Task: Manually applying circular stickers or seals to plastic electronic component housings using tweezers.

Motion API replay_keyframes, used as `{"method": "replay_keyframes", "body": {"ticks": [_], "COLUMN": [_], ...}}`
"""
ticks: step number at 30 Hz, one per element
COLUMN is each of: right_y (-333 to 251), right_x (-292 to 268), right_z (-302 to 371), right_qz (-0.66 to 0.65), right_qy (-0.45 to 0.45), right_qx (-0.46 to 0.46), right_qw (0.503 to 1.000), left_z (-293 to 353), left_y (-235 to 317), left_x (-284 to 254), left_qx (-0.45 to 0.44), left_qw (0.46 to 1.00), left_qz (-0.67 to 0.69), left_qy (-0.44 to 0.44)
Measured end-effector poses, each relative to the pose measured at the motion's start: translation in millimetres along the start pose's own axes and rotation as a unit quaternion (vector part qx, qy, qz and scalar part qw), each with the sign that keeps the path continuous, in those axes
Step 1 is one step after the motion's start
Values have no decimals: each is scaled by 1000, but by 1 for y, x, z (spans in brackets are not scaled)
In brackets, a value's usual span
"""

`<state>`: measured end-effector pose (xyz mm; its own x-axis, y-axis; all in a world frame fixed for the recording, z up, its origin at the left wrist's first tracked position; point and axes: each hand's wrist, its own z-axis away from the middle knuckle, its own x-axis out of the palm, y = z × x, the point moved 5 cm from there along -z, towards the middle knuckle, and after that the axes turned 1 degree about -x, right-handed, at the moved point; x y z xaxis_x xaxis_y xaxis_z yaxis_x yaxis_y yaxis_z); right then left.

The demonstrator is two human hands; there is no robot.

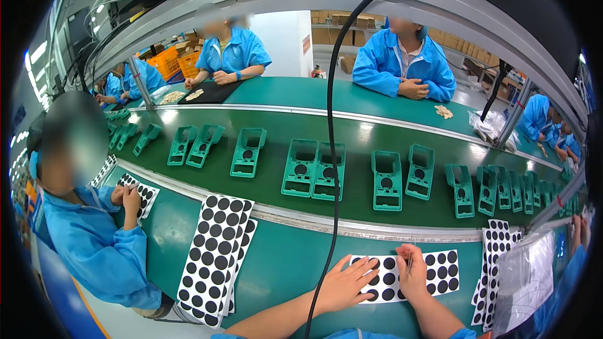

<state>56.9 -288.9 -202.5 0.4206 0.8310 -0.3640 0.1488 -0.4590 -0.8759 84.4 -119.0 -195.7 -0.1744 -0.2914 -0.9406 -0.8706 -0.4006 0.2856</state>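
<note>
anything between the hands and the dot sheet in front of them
Nothing visible. The left hand lies flat on the dot sheet; the right hand touches it with a thin tool. The black cable hangs just left of them.

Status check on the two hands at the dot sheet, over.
Left hand flat on the sheet of black dots, pinning it. Right hand works tweezers at a dot. Black cable hangs across, left of both.

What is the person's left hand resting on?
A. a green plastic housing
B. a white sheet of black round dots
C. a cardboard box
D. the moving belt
B: the left hand lies flat on the dot sheet on the green table, short of the belt.
</note>
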Motion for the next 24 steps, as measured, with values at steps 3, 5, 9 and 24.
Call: {"method": "replay_keyframes", "body": {"ticks": [3,5,9,24], "right_y": [2,3,-3,15], "right_x": [-1,-2,-2,-6], "right_z": [-1,-1,-2,-3], "right_qz": [-7,-27,-48,-206], "right_qy": [11,18,16,85], "right_qx": [-14,-27,-22,39], "right_qw": [1000,999,998,974], "left_z": [-1,0,-1,-1], "left_y": [-1,-2,-9,-19], "left_x": [-2,-3,-6,-12], "left_qx": [5,-1,-25,-28], "left_qw": [1000,1000,999,999], "left_qz": [6,12,-1,6], "left_qy": [12,25,47,27]}}
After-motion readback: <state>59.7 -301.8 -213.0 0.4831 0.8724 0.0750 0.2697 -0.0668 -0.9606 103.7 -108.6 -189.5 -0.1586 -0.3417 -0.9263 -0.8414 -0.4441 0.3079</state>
